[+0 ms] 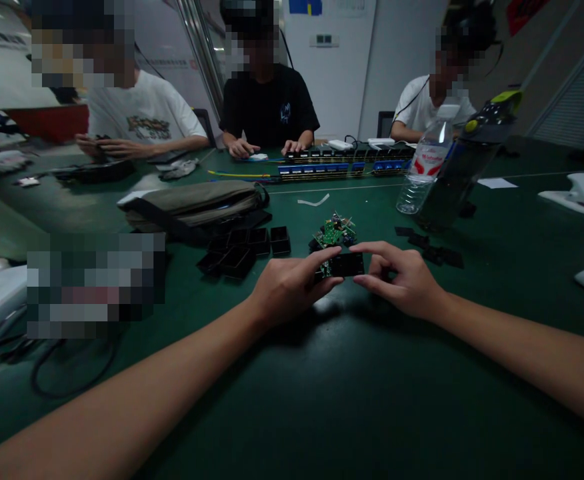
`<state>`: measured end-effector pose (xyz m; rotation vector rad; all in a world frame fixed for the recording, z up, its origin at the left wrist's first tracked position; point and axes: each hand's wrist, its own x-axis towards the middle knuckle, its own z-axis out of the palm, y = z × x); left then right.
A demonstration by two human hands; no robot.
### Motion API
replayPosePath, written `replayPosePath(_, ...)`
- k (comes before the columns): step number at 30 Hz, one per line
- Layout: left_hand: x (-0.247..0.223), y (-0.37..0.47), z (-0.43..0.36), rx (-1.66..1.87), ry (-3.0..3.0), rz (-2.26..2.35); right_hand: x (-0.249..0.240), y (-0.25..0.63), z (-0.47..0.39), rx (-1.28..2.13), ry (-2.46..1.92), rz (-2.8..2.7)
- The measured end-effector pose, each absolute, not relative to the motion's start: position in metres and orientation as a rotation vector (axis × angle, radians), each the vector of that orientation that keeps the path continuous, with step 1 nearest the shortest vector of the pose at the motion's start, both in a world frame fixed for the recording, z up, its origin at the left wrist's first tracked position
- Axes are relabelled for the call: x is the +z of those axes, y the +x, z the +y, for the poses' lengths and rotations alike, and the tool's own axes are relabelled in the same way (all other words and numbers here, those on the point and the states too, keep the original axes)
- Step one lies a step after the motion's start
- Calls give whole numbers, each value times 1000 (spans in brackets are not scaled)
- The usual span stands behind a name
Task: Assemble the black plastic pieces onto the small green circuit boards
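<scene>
My left hand pinches a small green circuit board between thumb and fingers, above the table. A small black plastic case meets the board, its far end gripped by the thumb and index finger of my right hand. Whether the board sits partly inside the case I cannot tell. Just behind my hands lies a heap of green circuit boards with wire leads sticking out. Several open black boxes stand left of the heap. To the right lie several flat black pieces.
A grey-brown bag lies at left centre. A clear water bottle and a tall dark bottle stand at right. Behind them runs a row of blue and black modules. Three people sit across the green table. Cables lie at left.
</scene>
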<state>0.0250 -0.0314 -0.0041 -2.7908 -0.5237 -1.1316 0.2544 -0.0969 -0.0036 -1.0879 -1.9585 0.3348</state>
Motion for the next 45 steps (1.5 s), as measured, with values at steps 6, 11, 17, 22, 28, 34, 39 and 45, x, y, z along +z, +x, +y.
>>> replayPosePath(6, -3, 26, -32, -1146, -2816, -586, -2, 254, -98, 311, -1126, -1950)
replayPosePath(11, -3, 27, -33, -1157, -2830, -584, -2, 253, -97, 323, -1126, -1949)
replayPosePath(17, -3, 27, -33, -1130, -2792, -570, -3, 253, -96, 377, -1120, -1947)
replayPosePath(22, -4, 27, -33, -1136, -2771, -563, -4, 254, -96, 383, -1118, -1943)
replayPosePath(28, -5, 28, -33, -1139, -2757, -565, -3, 253, -97, 387, -1112, -1944)
replayPosePath(34, -2, 28, -33, -1148, -2779, -529, -3, 253, -96, 364, -1087, -1987)
replayPosePath(39, -2, 27, -33, -1154, -2761, -534, -3, 253, -95, 359, -1088, -1984)
replayPosePath(45, -1, 28, -30, -1160, -2738, -538, -5, 253, -94, 364, -1076, -1954)
